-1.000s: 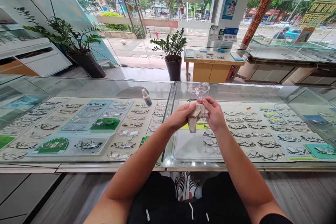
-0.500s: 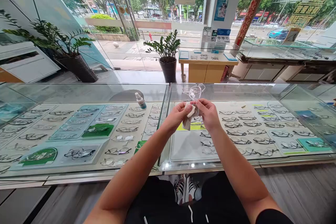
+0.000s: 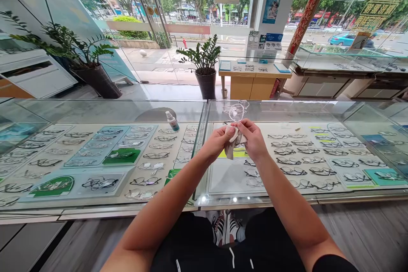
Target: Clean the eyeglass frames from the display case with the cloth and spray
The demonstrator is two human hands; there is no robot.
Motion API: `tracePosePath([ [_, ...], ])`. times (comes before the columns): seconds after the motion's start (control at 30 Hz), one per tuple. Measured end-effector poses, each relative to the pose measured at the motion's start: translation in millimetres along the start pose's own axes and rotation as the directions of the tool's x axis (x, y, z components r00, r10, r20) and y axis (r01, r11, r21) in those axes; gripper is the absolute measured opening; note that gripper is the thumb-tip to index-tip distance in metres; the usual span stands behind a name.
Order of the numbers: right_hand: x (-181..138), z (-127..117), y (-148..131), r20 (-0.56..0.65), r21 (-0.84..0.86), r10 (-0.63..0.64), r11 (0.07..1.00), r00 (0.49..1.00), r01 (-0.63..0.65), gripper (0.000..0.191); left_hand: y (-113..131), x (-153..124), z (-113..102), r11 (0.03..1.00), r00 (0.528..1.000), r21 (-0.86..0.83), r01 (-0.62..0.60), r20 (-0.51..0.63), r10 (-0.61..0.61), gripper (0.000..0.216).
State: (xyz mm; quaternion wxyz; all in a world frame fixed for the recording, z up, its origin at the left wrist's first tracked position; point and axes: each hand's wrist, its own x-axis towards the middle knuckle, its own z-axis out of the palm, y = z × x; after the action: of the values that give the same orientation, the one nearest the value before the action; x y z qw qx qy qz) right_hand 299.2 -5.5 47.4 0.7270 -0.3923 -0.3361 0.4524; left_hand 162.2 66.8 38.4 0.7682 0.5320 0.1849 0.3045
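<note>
counter (image 3: 127,110): cloth (image 3: 229,151) between left grip (image 3: 218,141), right grip (image 3: 255,140)

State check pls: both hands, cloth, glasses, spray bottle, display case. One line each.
left hand: closed, pinching the cloth.
right hand: closed on the glasses, beside the cloth.
glasses: clear frame, held above the counter, lower part wrapped in the cloth.
cloth: crumpled, tail hanging down.
spray bottle: upright on the glass, cap on, untouched.
display case: glass top in place, frames in rows beneath.
</note>
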Motion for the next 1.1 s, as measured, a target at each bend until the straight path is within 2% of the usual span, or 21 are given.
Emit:
tracePosePath([
  [0.27, -2.2, 5.9, -1.4, -0.032, 0.004, 0.002, 1.000, 0.999, -0.001, 0.037, -0.8, -0.3, 0.3, 1.000, 1.000, 0.004, 0.007, -0.031, -0.007, 0.059],
  [0.5, -3.7, 7.5, -2.3, -0.006, 0.010, 0.001, 1.000, 1.000, -0.001, 0.036, 5.2, -2.8, 1.6, 1.000, 1.000, 0.002, 0.020, 0.015, -0.020, 0.059],
  [0.8, -3.0, 7.9, -5.6, -0.039, 0.026, -0.001, 1.000, 0.999, 0.002, 0.038, 10.6, -6.5, 1.7, 0.996, 0.999, 0.082, 0.034, 0.039, -0.037, 0.056],
  [1.1, 2.0, -1.1, -3.7, -0.060, 0.025, -0.012, 1.000, 0.998, 0.013, 0.034, 11.0, -6.7, 0.3, 0.987, 0.996, 0.154, -0.053, 0.086, 0.040, 0.058],
])
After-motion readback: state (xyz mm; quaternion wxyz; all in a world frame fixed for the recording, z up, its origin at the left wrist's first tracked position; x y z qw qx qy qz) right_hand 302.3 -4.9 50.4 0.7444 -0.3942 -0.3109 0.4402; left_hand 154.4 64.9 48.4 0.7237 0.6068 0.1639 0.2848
